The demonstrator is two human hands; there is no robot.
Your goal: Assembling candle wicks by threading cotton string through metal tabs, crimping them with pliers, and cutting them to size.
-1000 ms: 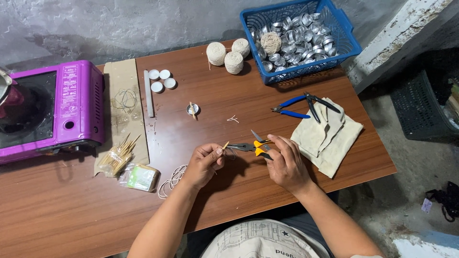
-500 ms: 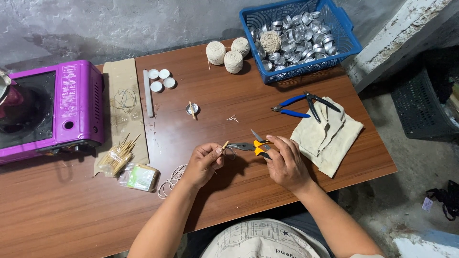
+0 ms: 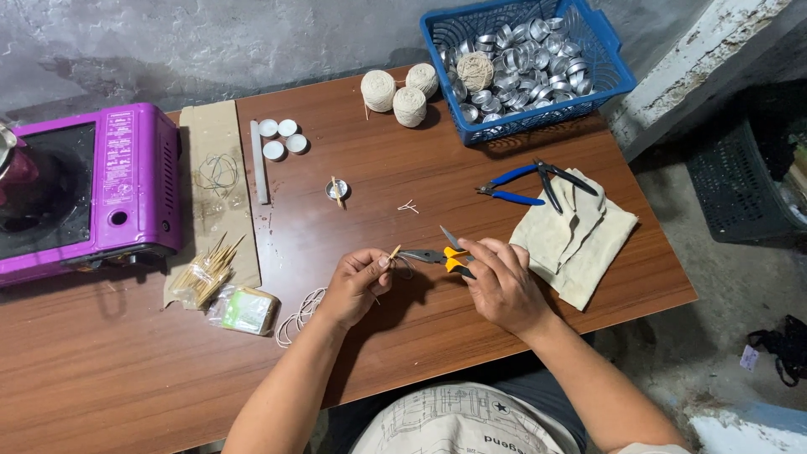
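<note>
Everything's placed off my wooden table [image 3: 471,336] here; biggest thing on it is the purple stove [image 3: 84,189] at its far left edge, then the blue basket [image 3: 538,118] full of small metal cups at the table's back right corner, and the folded cloth [image 3: 580,240] on the table's right side with the blue-handled pliers [image 3: 514,187] lying partly on it.

Near the table's front middle, my right hand [image 3: 504,286] is wrapped snug round the yellow-handled pliers [image 3: 441,255], jaws pointing left; my left hand [image 3: 357,282] is pinched narrow on a little stick [image 3: 392,251] with what I think is a bit of thin wire looped at it, though it's too small to be sure.

What could go wrong, I reckon: the plier tip sits just beside my left fingertips, so a slip of the jaws could nip them; squeeze too hard and the stick could snap or the wire could shear; grip too loose and the bit could spring off among the bundle of sticks [image 3: 206,273] and string coil [image 3: 298,315] at the table's front left, where I'd struggle to find it.
</note>
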